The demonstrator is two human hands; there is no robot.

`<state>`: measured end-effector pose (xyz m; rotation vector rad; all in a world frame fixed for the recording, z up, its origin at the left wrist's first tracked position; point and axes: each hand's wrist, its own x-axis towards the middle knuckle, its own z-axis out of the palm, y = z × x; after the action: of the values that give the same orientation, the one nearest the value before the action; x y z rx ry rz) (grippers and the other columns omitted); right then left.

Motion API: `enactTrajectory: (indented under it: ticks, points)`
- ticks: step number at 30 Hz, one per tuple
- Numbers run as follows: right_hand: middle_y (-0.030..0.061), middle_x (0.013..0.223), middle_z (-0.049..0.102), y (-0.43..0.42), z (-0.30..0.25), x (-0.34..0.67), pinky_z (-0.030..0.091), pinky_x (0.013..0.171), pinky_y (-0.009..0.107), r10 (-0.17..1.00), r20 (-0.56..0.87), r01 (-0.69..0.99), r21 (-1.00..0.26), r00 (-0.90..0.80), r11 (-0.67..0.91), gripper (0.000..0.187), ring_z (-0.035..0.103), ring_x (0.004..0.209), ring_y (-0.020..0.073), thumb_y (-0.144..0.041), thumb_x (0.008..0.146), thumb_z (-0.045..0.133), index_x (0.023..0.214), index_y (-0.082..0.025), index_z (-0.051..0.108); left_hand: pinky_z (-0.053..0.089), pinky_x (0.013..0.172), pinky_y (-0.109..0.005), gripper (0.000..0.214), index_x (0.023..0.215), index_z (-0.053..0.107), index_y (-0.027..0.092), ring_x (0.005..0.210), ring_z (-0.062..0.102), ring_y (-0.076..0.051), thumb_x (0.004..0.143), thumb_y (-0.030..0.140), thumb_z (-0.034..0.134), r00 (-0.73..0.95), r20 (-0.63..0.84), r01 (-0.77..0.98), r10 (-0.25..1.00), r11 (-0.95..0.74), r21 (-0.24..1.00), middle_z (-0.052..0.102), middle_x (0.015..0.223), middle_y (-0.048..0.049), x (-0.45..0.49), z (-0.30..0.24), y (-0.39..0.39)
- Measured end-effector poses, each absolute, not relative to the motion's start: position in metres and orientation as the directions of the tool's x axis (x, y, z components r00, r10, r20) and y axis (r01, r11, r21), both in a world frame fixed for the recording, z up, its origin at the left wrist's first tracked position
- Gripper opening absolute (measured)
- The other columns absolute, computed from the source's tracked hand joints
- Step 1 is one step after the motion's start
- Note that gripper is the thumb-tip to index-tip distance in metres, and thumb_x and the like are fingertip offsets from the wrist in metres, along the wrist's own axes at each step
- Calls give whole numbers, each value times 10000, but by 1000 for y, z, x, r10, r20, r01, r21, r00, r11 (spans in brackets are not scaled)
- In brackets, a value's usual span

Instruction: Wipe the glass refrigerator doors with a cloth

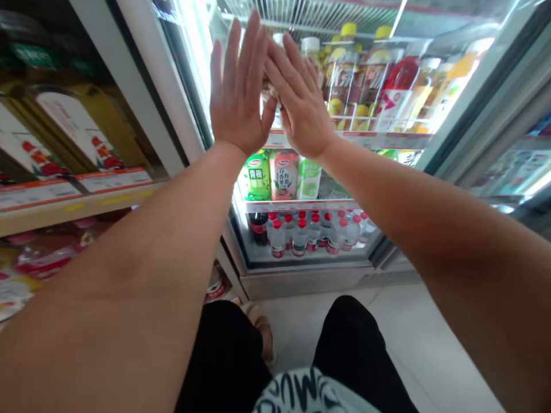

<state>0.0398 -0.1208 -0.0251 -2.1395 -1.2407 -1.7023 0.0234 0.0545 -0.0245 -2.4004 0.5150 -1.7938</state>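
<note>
My left hand [241, 94] is raised in front of a lit drinks fridge, its fingers stretched upward and nothing held. Beside it my right hand [303, 100] leans to the left, palm away and fingers extended. The hands meet or overlap around the left thumb and right fingertips; whether they touch is unclear. Behind them, partly hidden, stand lemon tea bottles [342, 74] with yellow caps and a red drink bottle [396, 89]. Below the hands are a green carton [258, 176] and a pink carton [284, 175].
Small red-capped water bottles [301, 236] and a dark cola bottle [259, 228] fill the fridge's bottom shelf. To the left, a store shelf [77, 198] carries large oil bottles [92, 120]. My knees [350, 338] are bent above the tiled floor [434, 338].
</note>
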Motion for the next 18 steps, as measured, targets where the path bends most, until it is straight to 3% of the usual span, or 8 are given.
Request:
enactTrajectory:
  ticks: [3, 5, 8, 11, 12, 14, 18]
  points:
    - [-138, 1622, 337, -107, -22, 23, 255, 1311, 306, 375, 926, 659, 258, 40, -707, 582, 226, 1558, 94, -316, 1024, 226, 1583, -456, 306, -28, 1315, -454, 766, 1641, 253, 161, 1587, 94, -252, 995, 553, 384, 242, 915, -291, -324, -924, -250, 189, 1694, -28, 23, -26, 56]
    - [-141, 1631, 318, -107, -14, 16, 253, 1310, 287, 351, 935, 656, 235, 48, -717, 571, 211, 1559, 78, -358, 1031, 231, 1592, -457, 272, -82, 1317, -428, 728, 1634, 290, 233, 1590, 81, -251, 997, 566, 408, 269, 912, -341, -308, -917, -209, 201, 1691, 19, 24, -26, 57]
    - [-120, 1663, 248, -123, -2, 15, 234, 1317, 289, 508, 860, 690, 342, 44, -638, 595, 180, 1560, 50, -322, 1017, 251, 1607, -406, 247, -101, 1316, -494, 643, 1604, 360, 275, 1592, 44, -263, 1004, 494, 434, 305, 900, -344, -312, -917, -201, 227, 1683, 37, 25, -26, 59]
    - [15, 1679, 240, -158, 1, 30, 219, 1326, 352, 747, 661, 731, 542, -67, -414, 617, 167, 1575, 116, -282, 997, 314, 1607, -188, 292, -34, 1314, -564, 599, 1595, 382, 245, 1591, 57, -250, 1014, 390, 395, 296, 900, -303, -321, -925, -230, 247, 1675, 23, 25, -27, 59]
    - [59, 1664, 275, -172, 0, 38, 215, 1325, 400, 776, 622, 728, 579, -105, -366, 611, 198, 1572, 160, -294, 999, 326, 1584, -119, 325, -13, 1312, -579, 595, 1595, 385, 240, 1590, 69, -248, 1015, 370, 382, 293, 899, -301, -325, -924, -236, 246, 1673, 22, 24, -27, 59]
    - [17, 1658, 270, -201, -6, 57, 169, 1321, 455, 775, 625, 719, 581, -95, -381, 640, 224, 1566, 214, -351, 969, 400, 1584, -186, 332, 2, 1310, -589, 585, 1591, 400, 265, 1588, 88, -246, 1011, 345, 370, 287, 903, -320, -320, -920, -225, 238, 1670, 39, 20, -28, 57]
    - [-40, 1651, 253, -231, -24, 93, 64, 1313, 503, 623, 782, 723, 440, -17, -533, 626, 190, 1575, 186, -330, 969, 361, 1592, -306, 309, 45, 1301, -597, 565, 1581, 425, 285, 1581, 138, -247, 1025, 324, 332, 235, 920, -307, -312, -922, -234, 268, 1655, 48, 14, -31, 54]
